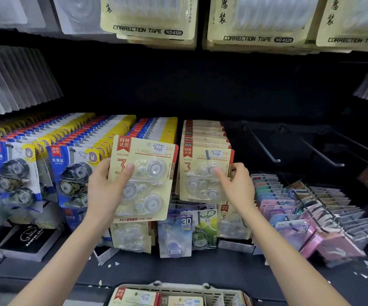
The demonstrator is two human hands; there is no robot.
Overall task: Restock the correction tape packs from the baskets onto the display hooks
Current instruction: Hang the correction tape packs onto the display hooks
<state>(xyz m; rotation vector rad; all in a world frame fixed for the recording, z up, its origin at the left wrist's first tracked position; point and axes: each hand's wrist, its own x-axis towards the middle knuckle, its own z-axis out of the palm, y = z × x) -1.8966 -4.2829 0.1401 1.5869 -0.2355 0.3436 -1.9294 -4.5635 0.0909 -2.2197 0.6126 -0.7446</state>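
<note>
Blue-yellow pack rows (68,138) fill rack left of beige hooked stack (205,138). Basket (178,285) holding more beige packs sits below stack, at frame bottom. Loose correction tape pack (147,186) is just left of stack, upright, on no hook. Your left hand (103,191) grips it, fingers behind card, thumb on blister. Your right hand (238,186) pinches stack's front pack, thumb on blister, fingers round right edge. Bare hooks (266,149) right of stack.

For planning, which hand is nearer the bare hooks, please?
Right. The right hand, gripping the hung pack, is left of the bare hooks; the left hand, holding a loose pack, farther left.
</note>
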